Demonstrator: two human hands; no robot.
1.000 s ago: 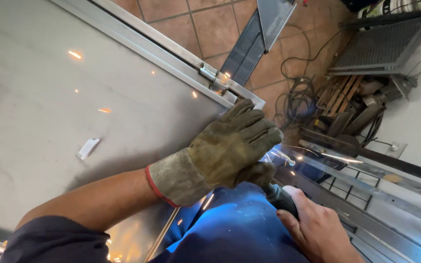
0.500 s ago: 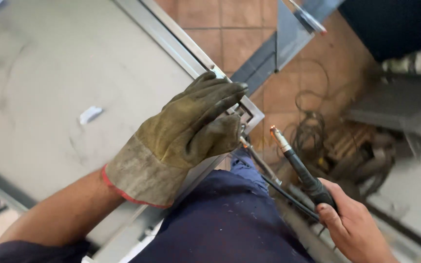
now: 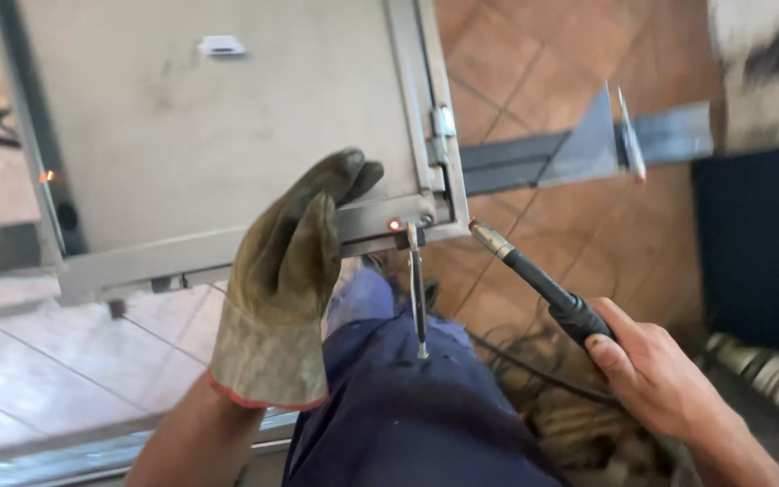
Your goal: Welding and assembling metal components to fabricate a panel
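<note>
Right hand: the bare right hand is closed around the black rubber-sleeved welding torch with a brass-coloured nozzle, gripped low on the handle at the near right.
Torch tip: the nozzle points up and left, stopping just short of the near right corner of the frame; it does not appear to touch the metal.
Left hand: the left hand in a worn olive leather work glove with a red cuff edge is raised flat, fingers together and loosely extended, held in front of the frame's near rail. It grips nothing; whether the fingertips touch the rail cannot be told.
Workpiece: the grey sheet-metal panel in a pale steel tube frame lies far and left of both hands, with its near right corner between them.
Fresh spot: a small orange glowing point sits on the near rail just left of that corner, so the metal there is judged hot.
Hanging rod: a thin grey metal rod hangs down from the corner over the blue trouser leg.
Hinge: a small steel hinge sits on the right rail, farther up.
Doing it well: steady the torch wrist, keep the gloved hand off the glowing spot, and keep the nozzle angle low to the joint.
Surroundings: terracotta floor tiles lie to the right, and pale tiles at the near left.
</note>
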